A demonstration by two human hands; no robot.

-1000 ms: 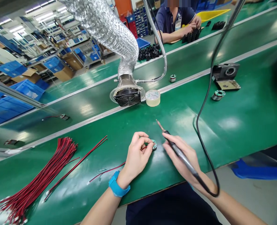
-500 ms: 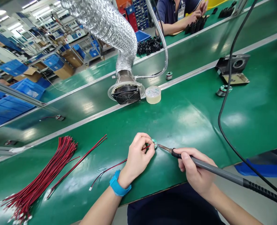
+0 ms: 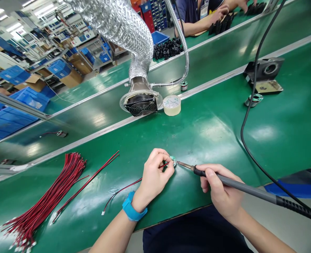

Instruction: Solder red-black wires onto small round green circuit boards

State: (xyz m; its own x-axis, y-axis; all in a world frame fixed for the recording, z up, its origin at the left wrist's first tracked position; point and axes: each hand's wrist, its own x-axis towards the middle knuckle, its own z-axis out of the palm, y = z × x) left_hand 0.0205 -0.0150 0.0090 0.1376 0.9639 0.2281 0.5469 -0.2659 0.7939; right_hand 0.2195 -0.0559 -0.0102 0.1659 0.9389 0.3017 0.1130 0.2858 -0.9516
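Observation:
My left hand (image 3: 156,172), with a blue band on its wrist, pinches a red-and-black wire (image 3: 129,184) whose white plug lies on the green mat. The wire's far end is at a small round part with a green circuit board (image 3: 173,161), partly hidden by my fingers. In my right hand (image 3: 222,191) is a soldering iron (image 3: 239,185), its fingers wrapped round the grip. The iron's tip is at the right edge of the round part; whether they touch I cannot tell. A bundle of red-and-black wires (image 3: 47,200) lies to the left, with a few loose wires (image 3: 88,184) beside it.
A fume duct (image 3: 138,38) with a fan grille (image 3: 142,106) hangs over the bench's back edge, beside a tape roll (image 3: 172,105). The iron's black cable (image 3: 246,140) crosses the right side. Small motors (image 3: 253,100) sit on the bench and conveyor. A co-worker's hands (image 3: 220,14) are opposite.
Both my hands stay almost still, the iron's tip keeping close to the round part. Motors on the conveyor have shifted slightly left. More co-worker hands show at the top right.

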